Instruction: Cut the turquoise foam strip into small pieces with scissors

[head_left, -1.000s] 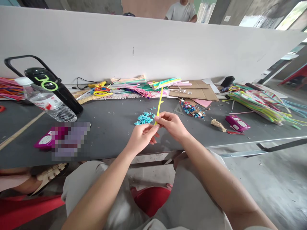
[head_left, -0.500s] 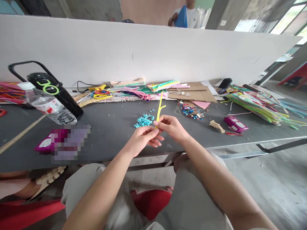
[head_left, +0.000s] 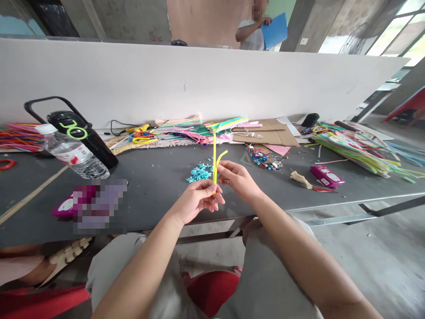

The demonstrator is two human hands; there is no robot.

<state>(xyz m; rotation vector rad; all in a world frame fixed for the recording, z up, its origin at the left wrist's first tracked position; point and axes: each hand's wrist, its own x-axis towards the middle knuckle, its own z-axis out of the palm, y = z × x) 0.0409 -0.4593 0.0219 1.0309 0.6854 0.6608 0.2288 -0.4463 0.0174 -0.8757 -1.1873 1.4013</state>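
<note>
Between my two hands a yellow fuzzy stem (head_left: 214, 155) stands upright, with a shorter curved branch leaning right. My left hand (head_left: 201, 197) pinches its lower end between thumb and fingers. My right hand (head_left: 235, 179) is closed at the stem's middle, its fingertips at the base of the curved branch. Just behind my left hand lies a heap of small light-blue pieces (head_left: 199, 173) on the dark grey table (head_left: 152, 186).
A clear water bottle (head_left: 78, 157) and black flask (head_left: 96, 141) lean at the left. Coloured stem bundles (head_left: 355, 150) and cardboard (head_left: 265, 130) line the back. Purple packs (head_left: 327, 176) lie on both sides. Beyond the white board (head_left: 133, 79), a person holds a blue folder (head_left: 275, 31).
My left hand has moved slightly down the yellow stem. The curved branch now stands longer and closer to the stem. The person's blue folder has shifted right; the camera view has tilted slightly.
</note>
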